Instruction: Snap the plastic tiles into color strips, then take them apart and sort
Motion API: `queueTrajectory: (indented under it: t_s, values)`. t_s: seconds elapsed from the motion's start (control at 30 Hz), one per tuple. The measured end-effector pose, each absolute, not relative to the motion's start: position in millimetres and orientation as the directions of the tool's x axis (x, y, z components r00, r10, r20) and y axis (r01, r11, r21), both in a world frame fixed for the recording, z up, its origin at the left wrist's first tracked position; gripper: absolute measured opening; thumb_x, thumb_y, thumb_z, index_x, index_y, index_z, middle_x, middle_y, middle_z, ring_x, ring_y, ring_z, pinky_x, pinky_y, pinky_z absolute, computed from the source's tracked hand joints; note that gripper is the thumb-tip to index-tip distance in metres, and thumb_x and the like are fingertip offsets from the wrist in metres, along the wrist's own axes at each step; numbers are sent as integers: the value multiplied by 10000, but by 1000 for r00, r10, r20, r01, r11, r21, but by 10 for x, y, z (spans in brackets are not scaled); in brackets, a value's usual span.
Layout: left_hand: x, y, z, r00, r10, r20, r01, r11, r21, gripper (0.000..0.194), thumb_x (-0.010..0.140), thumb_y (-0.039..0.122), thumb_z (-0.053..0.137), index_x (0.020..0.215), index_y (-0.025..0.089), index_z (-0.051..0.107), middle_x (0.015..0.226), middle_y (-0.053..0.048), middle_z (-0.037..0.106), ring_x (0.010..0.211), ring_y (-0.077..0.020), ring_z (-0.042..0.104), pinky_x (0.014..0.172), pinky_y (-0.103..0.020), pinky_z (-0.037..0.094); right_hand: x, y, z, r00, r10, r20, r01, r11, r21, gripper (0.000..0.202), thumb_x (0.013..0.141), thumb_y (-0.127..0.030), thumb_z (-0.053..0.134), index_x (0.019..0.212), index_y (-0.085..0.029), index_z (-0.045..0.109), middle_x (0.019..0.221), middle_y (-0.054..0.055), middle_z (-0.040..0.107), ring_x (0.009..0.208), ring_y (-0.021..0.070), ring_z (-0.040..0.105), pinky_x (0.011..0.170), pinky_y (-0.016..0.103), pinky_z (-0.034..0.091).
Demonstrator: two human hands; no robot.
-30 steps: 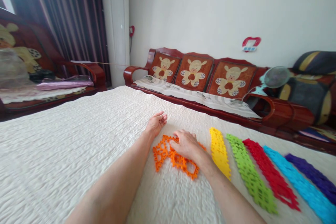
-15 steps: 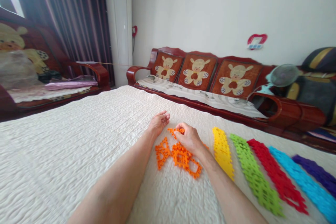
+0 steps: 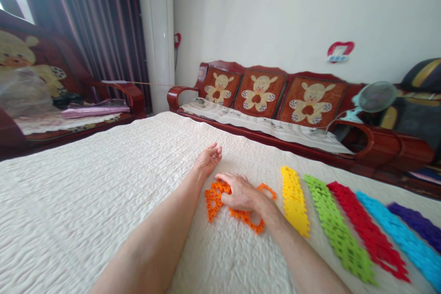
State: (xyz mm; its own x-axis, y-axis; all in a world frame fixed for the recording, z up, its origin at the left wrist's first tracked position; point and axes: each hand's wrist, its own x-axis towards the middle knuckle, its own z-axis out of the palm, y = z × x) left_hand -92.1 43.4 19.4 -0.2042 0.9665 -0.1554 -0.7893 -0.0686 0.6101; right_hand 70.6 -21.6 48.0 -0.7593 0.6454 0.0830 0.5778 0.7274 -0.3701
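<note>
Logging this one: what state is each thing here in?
Left hand, fingers loosely curled, apparently empty.
Right hand, over the orange pieces, grip unclear.
Orange pieces, bunched, partly covered.
Yellow strip, lying flat.
Green strip, lying flat.
Red strip, lying flat.
Blue strip, lying flat.
Purple strip, lying flat.
Fan, upright; whether running, unclear.
Cushions, propped up.
Curtain, hanging.

Plastic pieces (image 3: 218,188) on quilt (image 3: 103,183), sofa (image 3: 262,136) behind

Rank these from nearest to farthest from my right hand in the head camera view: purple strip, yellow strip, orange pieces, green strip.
1. Orange pieces: partly beneath your right hand.
2. Yellow strip: just to its right.
3. Green strip: right of the yellow.
4. Purple strip: at the far right.
</note>
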Motion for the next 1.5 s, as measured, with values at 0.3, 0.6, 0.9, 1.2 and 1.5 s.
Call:
queueTrajectory:
  t_s: [0.3,0.6,0.9,1.2,1.5]
  values:
    - [-911,432,194,-201,968,-148,-784,-68,617,358,769,-17,493,1098,123,477,782,-45,644,588,-73,614,564,-181,492,726,-225,574,-727,668,161,597,730,-332,462,692,-256,599,1153,-237,586,1109,55,545,970,188,534,882,319,383]
    - [-916,440,172,-193,970,-147,-778,-61,625,298,768,-2,500,1037,126,501,795,-56,649,593,-81,625,558,-186,497,748,-196,602,-710,669,220,526,711,-467,266,640,-222,674,902,-202,632,960,19,552,809,126,542,756,250,419]
    - [-919,457,155,-192,971,-142,-768,-58,638,343,747,3,517,1067,124,497,794,-51,649,599,-84,625,561,-192,503,791,-57,589,-555,775,302,543,613,-574,136,710,-281,601,811,-190,609,762,-15,614,683,110,538,657,230,397]
    - [-920,473,140,-188,972,-138,-759,-54,648,373,732,9,527,1086,123,498,783,-53,650,587,-85,623,558,-197,501,1054,236,511,-217,920,326,856,340,-390,131,732,-319,568,759,-192,593,700,19,623,650,145,544,609,243,359]
    - [-917,470,151,-184,973,-142,-754,-47,656,340,732,18,533,1055,123,511,776,-54,652,581,-87,624,549,-198,502,1163,268,525,-215,867,449,857,388,-340,160,779,-324,544,857,-191,588,810,50,644,723,165,589,656,256,392]
